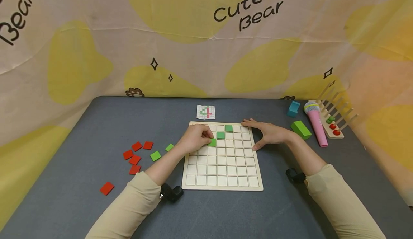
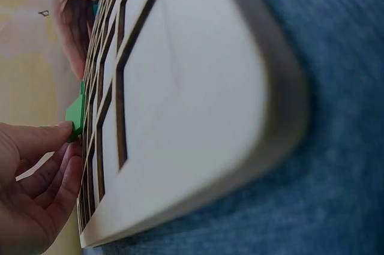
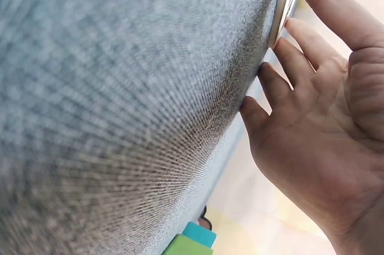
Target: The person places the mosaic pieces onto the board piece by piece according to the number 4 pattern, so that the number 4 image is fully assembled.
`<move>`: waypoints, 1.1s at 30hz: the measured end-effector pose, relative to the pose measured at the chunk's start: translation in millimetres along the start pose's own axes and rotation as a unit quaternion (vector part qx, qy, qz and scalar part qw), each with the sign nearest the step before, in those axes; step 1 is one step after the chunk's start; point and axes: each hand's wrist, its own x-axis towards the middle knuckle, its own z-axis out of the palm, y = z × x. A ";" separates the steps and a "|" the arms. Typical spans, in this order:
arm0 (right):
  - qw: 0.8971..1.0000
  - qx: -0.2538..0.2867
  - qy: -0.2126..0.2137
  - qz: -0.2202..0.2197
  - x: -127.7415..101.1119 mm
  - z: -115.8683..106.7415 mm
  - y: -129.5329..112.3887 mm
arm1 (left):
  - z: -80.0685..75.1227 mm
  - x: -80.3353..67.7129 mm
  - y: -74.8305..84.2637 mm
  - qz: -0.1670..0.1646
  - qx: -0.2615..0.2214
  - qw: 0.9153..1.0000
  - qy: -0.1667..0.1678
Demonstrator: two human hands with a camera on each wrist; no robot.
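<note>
A pale wooden grid board (image 1: 222,188) lies on the dark table. My left hand (image 1: 195,138) is over its upper left part and pinches a green square tile (image 1: 212,142) between thumb and fingers. In the left wrist view that tile (image 2: 75,115) is right at the grid surface. Two more green tiles, one (image 1: 221,135) and another (image 1: 228,128), sit in cells on a diagonal up and right of it. My right hand (image 1: 271,133) rests at the board's right edge, fingers spread, thumb at the side and fingertips near the top corner.
Several red tiles (image 1: 134,159) and two loose green tiles (image 1: 155,155) lie left of the board. A small pattern card (image 1: 205,112) is behind it. To the right are a blue block (image 1: 293,108), a green block (image 1: 301,129), a pink toy microphone (image 1: 317,126) and a peg stand (image 1: 340,135).
</note>
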 end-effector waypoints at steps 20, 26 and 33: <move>1.000 0.002 0.001 0.001 0.4 0.4 -0.5 | 1.5 0.5 -2.0 0.014 0.040 0.999 0.014; 1.000 0.000 0.002 0.004 0.2 0.4 -0.4 | -1.4 0.1 -3.1 0.025 0.035 0.999 0.012; 1.000 0.006 0.001 0.001 -0.4 0.3 -1.1 | -24.6 -5.6 -6.2 0.017 0.006 1.000 0.006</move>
